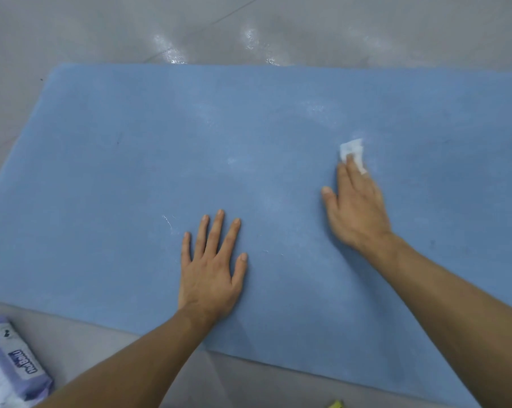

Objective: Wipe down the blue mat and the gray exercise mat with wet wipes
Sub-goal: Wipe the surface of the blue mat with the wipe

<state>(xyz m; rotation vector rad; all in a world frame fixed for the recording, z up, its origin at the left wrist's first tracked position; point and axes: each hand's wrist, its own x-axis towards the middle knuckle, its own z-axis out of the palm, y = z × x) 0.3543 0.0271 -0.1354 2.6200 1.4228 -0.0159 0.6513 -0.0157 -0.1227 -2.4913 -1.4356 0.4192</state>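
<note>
While the blue mat (pixel 116 172) lies flat on the gray floor (pixel 87 28), the left hand (pixel 210 269) rests on it palm down, fingers straight and spread, holding nothing. The right hand (pixel 356 207) presses a white wet wipe (pixel 352 151) onto the mat under extended fingers, thumb held apart. A purple wipe pack (pixel 10 363) sits on the floor just beside the mat's near left edge. Faint pale smears mark the mat's centre.
</note>
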